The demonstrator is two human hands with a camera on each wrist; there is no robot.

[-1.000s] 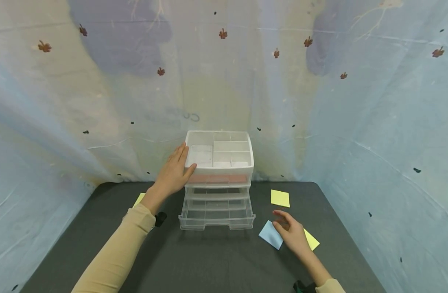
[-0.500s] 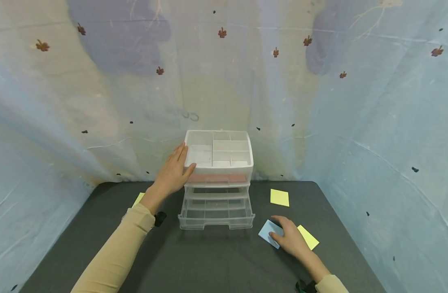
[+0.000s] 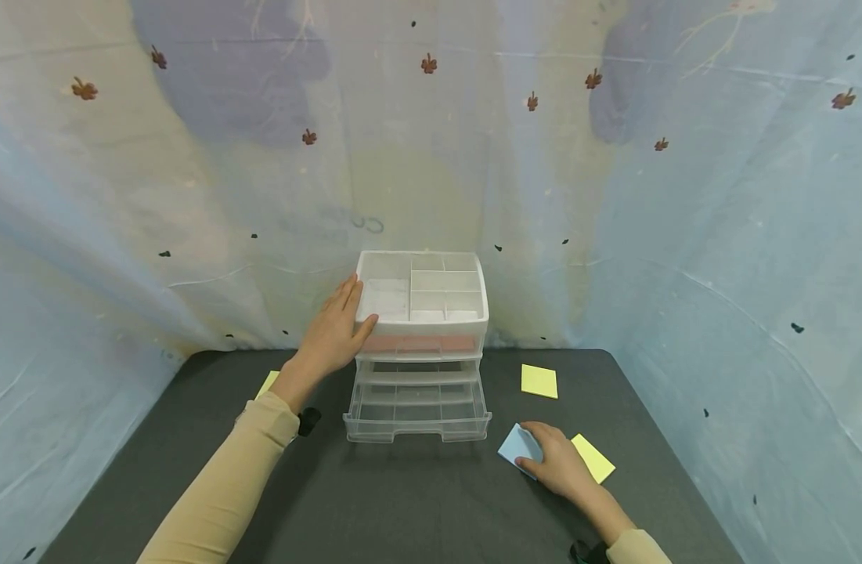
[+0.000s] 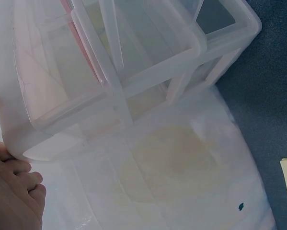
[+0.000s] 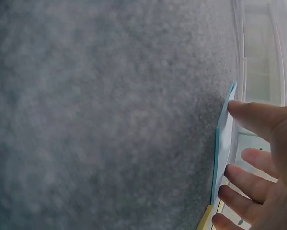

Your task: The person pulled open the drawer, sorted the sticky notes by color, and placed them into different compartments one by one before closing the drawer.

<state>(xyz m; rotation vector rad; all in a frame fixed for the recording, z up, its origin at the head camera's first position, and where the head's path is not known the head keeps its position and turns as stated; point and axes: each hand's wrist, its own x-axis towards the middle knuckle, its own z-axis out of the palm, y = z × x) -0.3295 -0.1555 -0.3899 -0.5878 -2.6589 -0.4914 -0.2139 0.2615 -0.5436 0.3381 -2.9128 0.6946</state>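
A white drawer organizer with a divided top stands at the table's centre. Its lower clear drawer is pulled out; a pinkish upper drawer is closed. My left hand rests against the organizer's left side, fingers fairly straight along the top rim and thumb at the front corner. To the right, a light-blue sticky note pad lies on the table. My right hand holds it, thumb at the near edge and fingers at the far one. In the right wrist view, the thumb tip meets the blue pad.
A yellow sticky pad lies behind the blue one, and another yellow pad sits just beside my right hand. At the left, a further yellow pad is partly hidden by my left forearm. A patterned cloth surrounds the dark table.
My right hand has come down onto the blue sticky note pad, its thumb and fingers closing around the edges. My left hand and the organizer have stayed put.
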